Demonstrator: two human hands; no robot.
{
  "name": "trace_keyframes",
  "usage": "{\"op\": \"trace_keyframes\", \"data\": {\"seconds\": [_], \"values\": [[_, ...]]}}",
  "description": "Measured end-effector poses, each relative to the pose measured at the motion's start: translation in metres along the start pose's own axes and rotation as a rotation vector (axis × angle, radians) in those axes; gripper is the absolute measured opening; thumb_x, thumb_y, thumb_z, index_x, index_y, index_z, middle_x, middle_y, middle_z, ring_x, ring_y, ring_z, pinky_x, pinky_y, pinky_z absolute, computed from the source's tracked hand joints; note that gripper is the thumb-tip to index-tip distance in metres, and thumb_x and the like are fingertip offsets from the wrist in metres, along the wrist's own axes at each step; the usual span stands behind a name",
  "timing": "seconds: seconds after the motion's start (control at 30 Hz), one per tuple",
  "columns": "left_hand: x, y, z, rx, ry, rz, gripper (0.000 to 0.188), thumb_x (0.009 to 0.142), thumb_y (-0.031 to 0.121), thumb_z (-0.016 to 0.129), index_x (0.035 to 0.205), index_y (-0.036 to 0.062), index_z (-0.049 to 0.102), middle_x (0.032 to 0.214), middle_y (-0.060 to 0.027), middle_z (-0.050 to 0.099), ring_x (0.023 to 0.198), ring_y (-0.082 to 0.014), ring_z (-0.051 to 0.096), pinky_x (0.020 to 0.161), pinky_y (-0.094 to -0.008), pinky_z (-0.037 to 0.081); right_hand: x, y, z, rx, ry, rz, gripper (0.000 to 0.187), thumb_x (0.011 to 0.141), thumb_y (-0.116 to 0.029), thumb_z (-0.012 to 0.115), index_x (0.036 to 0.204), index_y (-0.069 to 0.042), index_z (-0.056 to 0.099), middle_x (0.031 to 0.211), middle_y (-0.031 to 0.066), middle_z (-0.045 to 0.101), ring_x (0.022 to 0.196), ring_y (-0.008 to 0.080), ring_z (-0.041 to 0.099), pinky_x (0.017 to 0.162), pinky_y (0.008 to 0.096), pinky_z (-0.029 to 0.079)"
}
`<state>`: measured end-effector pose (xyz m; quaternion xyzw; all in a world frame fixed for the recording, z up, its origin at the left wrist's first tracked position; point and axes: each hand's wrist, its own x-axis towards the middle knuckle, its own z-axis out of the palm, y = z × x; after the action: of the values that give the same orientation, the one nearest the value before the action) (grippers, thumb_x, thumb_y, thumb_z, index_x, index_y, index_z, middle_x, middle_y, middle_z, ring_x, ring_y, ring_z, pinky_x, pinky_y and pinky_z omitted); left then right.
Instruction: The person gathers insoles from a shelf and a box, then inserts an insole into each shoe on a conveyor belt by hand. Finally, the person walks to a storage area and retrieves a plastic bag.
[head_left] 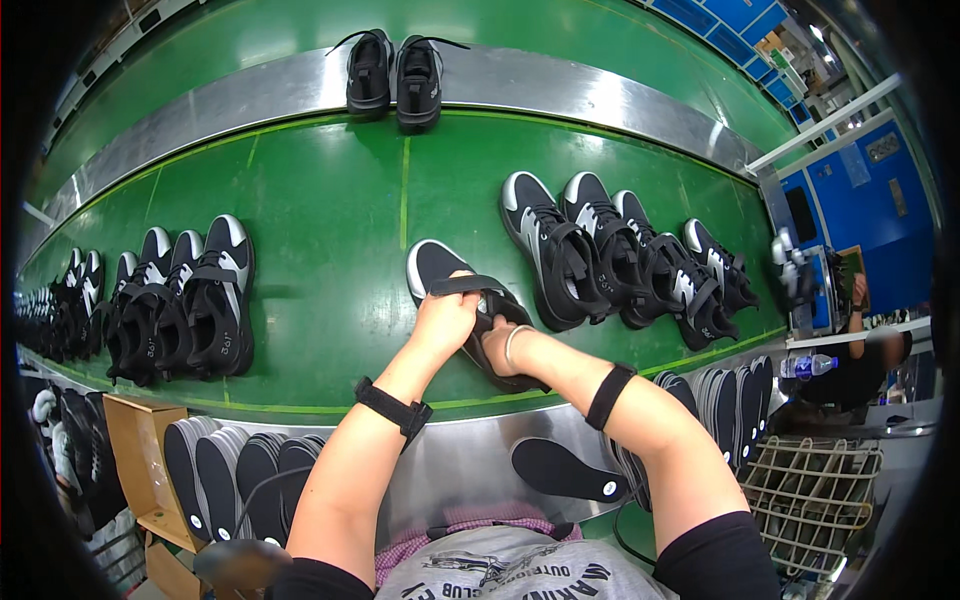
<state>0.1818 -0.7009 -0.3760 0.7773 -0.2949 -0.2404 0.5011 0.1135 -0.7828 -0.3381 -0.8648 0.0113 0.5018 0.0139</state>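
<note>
A black sneaker point(437, 262) with a white-silver toe edge lies on the green work surface in front of me, its toe pointing away and slightly left. My left hand point(448, 318) is closed at its strap point(468, 285), which crosses over the shoe's opening. My right hand point(503, 345) reaches into the opening from the heel side, fingers bent and pressed against the shoe. Its fingertips are hidden inside, so whether they also pinch something there cannot be made out. A single black insole point(560, 468) lies on the metal ledge close to my body.
Similar sneakers stand in rows at right point(560, 250) and left point(215, 300). A laced black pair point(394, 80) sits on the metal strip point(560, 85) ahead. Insole stacks point(225, 475) line the near ledge. A cardboard box point(140, 460), wire basket point(810, 500) and bottle point(808, 366) flank them.
</note>
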Motion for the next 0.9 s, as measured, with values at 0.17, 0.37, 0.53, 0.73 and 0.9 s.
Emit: {"op": "trace_keyframes", "data": {"seconds": [0.17,0.37,0.53,0.73,0.9], "values": [[-0.007,0.011,-0.002,0.058,0.021,-0.010,0.014,0.082,0.013,0.048,0.092,0.0041,0.053,0.081,-0.0141,0.057,0.078,-0.0264,0.056,0.070,-0.0328,0.043,0.020,-0.009,0.023,0.007,0.231,0.177,0.023,0.075,-0.012,0.054,0.096,-0.008,0.060,0.097,0.0088,0.060,0.091,0.0201,0.057,0.075,0.0293,0.046],[-0.008,0.008,0.002,0.114,0.040,-0.033,0.014,0.082,0.014,0.049,0.092,0.0048,0.053,0.079,-0.0144,0.057,0.076,-0.0275,0.056,0.068,-0.0339,0.043,-0.019,-0.001,0.012,0.060,0.067,0.006,0.025,0.074,-0.016,0.051,0.094,-0.006,0.063,0.097,0.0086,0.061,0.093,0.0199,0.057,0.081,0.0353,0.042],[-0.016,0.014,0.007,0.038,0.093,0.018,0.014,0.080,0.012,0.051,0.090,0.0039,0.054,0.080,-0.0136,0.058,0.075,-0.0262,0.056,0.068,-0.0322,0.043,-0.039,0.004,0.029,0.118,-0.176,0.027,0.053,0.075,-0.030,0.048,0.120,-0.001,0.041,0.120,0.0129,0.047,0.115,0.0246,0.041,0.098,0.0543,0.010],[-0.024,0.004,0.002,-0.079,-0.095,-0.024,0.024,0.079,0.007,0.050,0.101,-0.0015,0.053,0.094,-0.0077,0.059,0.089,-0.0157,0.054,0.081,-0.0277,0.040,-0.020,0.026,0.050,0.853,0.462,-0.149,0.039,0.078,-0.035,0.047,0.108,-0.011,0.051,0.104,0.0102,0.057,0.096,0.0235,0.053,0.089,0.0450,0.030],[-0.029,0.021,-0.001,0.039,-0.130,-0.021,0.023,0.079,0.007,0.049,0.102,0.0004,0.053,0.095,-0.0084,0.059,0.091,-0.0168,0.053,0.082,-0.0283,0.039,-0.008,0.019,0.062,1.763,0.621,-0.170,0.028,0.081,-0.029,0.054,0.093,-0.004,0.055,0.075,0.0013,0.055,0.062,0.0081,0.048,0.055,0.0230,0.040]]}}
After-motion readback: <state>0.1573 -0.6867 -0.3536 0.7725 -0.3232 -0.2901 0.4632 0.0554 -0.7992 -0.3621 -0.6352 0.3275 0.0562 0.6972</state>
